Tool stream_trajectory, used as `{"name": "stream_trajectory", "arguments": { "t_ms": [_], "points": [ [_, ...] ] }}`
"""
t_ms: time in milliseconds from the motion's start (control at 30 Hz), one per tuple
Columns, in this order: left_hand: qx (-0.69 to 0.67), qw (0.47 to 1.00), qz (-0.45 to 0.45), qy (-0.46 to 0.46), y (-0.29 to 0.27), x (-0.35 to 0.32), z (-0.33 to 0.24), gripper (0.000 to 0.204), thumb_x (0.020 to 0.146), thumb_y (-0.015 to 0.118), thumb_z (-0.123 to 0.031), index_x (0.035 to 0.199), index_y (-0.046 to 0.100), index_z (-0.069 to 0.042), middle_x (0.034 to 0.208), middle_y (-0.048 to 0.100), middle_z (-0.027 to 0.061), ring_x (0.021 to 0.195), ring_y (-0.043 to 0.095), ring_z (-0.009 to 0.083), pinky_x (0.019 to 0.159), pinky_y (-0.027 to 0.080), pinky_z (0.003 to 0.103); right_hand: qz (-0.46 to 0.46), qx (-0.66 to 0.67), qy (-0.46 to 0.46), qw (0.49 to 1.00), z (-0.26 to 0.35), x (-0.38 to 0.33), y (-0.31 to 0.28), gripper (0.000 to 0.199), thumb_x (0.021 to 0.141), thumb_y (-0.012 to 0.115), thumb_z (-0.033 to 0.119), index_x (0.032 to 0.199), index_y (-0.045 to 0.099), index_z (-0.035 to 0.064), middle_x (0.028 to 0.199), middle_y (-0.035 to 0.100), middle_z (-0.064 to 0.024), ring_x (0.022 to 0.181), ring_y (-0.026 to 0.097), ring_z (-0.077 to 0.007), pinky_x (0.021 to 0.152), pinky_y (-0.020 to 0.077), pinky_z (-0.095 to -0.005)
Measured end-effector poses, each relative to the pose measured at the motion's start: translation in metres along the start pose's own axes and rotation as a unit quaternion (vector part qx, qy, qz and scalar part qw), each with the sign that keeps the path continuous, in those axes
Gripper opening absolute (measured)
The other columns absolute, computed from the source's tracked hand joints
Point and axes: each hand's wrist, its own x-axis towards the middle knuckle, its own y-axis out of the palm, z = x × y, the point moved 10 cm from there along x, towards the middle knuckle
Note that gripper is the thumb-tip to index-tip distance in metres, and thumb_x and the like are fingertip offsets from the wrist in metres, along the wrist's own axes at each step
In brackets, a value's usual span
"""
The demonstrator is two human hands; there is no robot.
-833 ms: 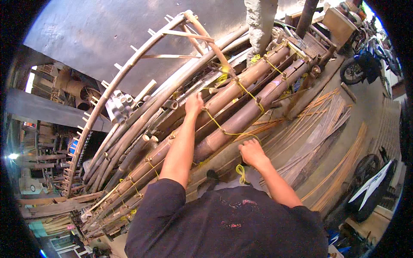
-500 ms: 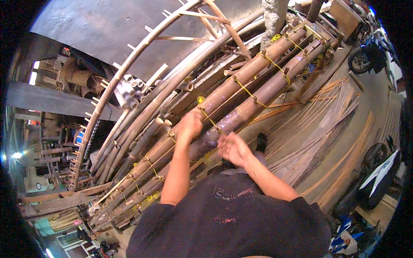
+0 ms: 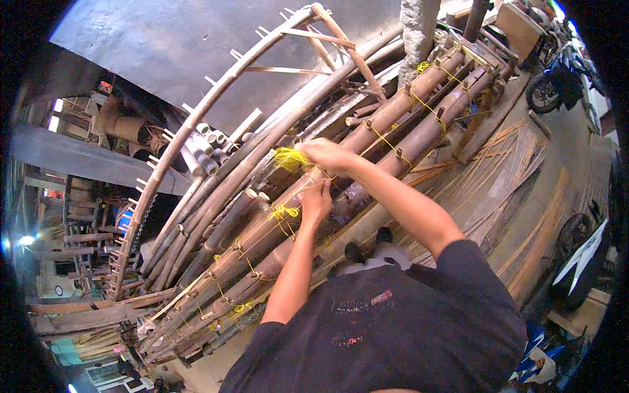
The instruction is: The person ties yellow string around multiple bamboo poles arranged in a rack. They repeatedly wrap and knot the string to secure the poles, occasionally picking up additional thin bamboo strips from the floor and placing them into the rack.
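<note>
Two long brown bamboo poles, a nearer pole (image 3: 419, 137) and a farther pole (image 3: 367, 137), lie side by side, lashed with yellow string (image 3: 386, 136) round short wooden pegs (image 3: 398, 152). My right hand (image 3: 325, 156) is closed at the far side of the farther pole, with a loose bundle of yellow string (image 3: 289, 158) beside its fingers. Just nearer, my left hand (image 3: 316, 202) is closed against the same pole, its fingertips at the string. My fingers partly hide the string there. Another yellow tuft (image 3: 284, 211) hangs to the left of my left hand.
A curved bamboo frame with short rungs (image 3: 196, 118) stands beyond the poles. More bamboo lengths (image 3: 223, 187) lie between them. Long thin strips (image 3: 498, 190) cover the floor at right, near parked motorcycles (image 3: 553, 92). A rough post (image 3: 416, 46) rises at the back.
My right hand has moved left and away from me, from the nearer pole to the farther one, and its fingers have closed. My left hand has shifted nearer and right. The yellow bundle has come into sight.
</note>
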Motion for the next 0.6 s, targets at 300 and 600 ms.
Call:
{"name": "stream_trajectory", "arguments": {
  "t_ms": [300,600],
  "points": [
    [-0.170,0.981,-0.050,0.080,-0.025,0.028,-0.028,0.030,0.097,0.048,-0.024,0.093,0.069,-0.003,0.079,0.067,0.0128,0.074,0.064,0.0235,0.070,0.048,0.035,-0.005,-0.216,-0.109,0.970,-0.070,-0.171,0.075,0.042,0.095,0.048,0.030,0.067,0.058,0.0003,0.069,0.058,-0.0238,0.073,0.058,-0.0422,0.071,0.0452,-0.0503],
    [0.061,0.990,-0.125,-0.034,-0.019,0.129,0.061,0.035,0.092,0.051,-0.031,0.098,0.066,0.000,0.094,0.065,0.0261,0.090,0.063,0.0431,0.081,0.048,0.052,0.006,-0.451,-0.064,0.890,-0.053,-0.181,0.100,0.038,0.094,0.049,0.037,0.097,0.067,0.0032,0.094,0.067,-0.0195,0.092,0.064,-0.0335,0.100,0.0411,-0.0451]
  ]
}}
